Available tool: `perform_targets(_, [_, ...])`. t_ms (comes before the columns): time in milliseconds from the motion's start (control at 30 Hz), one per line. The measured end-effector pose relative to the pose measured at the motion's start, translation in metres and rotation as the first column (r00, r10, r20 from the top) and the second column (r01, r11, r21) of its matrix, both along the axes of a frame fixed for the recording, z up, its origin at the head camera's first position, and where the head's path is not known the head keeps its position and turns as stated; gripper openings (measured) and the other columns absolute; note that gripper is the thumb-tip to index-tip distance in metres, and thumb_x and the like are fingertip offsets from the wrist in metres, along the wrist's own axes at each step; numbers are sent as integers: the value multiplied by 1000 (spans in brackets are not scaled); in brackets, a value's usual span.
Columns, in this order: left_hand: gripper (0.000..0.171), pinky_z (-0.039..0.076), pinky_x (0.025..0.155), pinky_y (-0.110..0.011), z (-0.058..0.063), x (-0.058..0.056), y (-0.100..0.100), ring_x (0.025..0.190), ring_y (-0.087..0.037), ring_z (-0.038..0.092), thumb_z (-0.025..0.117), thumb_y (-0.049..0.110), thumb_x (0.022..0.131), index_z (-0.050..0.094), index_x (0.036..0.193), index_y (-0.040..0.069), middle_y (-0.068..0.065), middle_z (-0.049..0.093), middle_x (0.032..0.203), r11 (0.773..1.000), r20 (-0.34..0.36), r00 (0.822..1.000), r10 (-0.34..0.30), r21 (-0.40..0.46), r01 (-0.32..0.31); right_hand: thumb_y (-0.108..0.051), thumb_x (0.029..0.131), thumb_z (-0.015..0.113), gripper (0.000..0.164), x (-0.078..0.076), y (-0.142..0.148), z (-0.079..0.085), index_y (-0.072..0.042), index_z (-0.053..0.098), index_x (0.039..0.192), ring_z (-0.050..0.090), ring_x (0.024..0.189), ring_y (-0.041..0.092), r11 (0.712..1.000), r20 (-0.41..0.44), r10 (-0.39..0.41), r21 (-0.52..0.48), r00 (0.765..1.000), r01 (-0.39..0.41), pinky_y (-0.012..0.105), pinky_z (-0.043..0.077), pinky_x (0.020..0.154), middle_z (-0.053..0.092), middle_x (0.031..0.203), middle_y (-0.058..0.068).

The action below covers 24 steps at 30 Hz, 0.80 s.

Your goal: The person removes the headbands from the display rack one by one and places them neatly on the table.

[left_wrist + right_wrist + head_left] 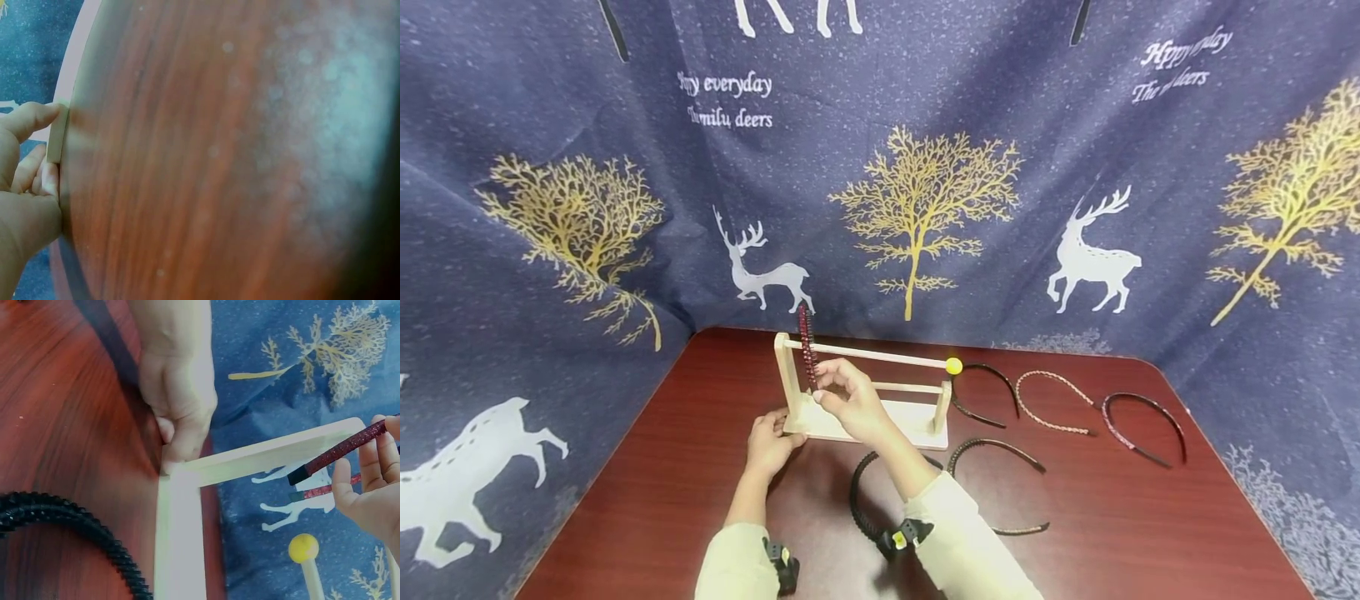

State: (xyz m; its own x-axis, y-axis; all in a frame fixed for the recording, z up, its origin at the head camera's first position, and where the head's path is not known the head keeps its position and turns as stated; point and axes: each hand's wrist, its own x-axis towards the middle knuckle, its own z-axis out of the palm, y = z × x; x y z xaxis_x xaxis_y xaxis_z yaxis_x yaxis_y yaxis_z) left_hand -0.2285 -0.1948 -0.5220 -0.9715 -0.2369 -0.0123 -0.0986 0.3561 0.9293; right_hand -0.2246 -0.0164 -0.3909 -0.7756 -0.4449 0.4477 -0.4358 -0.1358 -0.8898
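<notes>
A glittery dark red headband (807, 346) is pinched in my right hand (853, 404), held on edge at the left end of the wooden rack. In the head view it overlaps the upper rod (872, 354) near the left post (787, 375). The right wrist view shows the dark tips of the headband (340, 450) pointing away from the right hand (375, 500). My left hand (767, 446) grips the left corner of the rack's pale base (823, 427), thumb on top in the left wrist view. A yellow ball (953, 366) caps the rod's right end.
Three headbands lie right of the rack: a black one (1000, 377), a braided beige one (1051, 428) and a dark pinkish one (1122, 435). Nearer me are a black ridged headband (857, 500), partly under my right arm, and a dark-and-gold one (1000, 443). A printed cloth hangs behind the table.
</notes>
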Motion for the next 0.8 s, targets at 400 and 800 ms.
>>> perform_targets(400, [58, 42, 92, -45, -4, -1, -1, 106, -39, 51, 73, 2, 71, 50, 123, -10, -24, 45, 113, 999, -42, 999, 11, -45, -13, 13, 83, 55, 26, 10, 19, 1, 10, 52, 109, 56, 83, 26, 998, 7, -56, 22, 998, 55, 23, 45, 67, 57, 90, 26])
perform_targets(800, [60, 39, 94, -46, -2, 3, 0, 110, -40, 47, 72, 2, 74, 46, 127, -10, -22, 43, 117, 1000, -15, 1000, -17, 0, 17, 12, 81, 57, 26, 15, 64, -7, 11, 52, 107, 55, 82, 18, 975, 11, -221, -34, 975, 221, 21, 44, 66, 57, 87, 19])
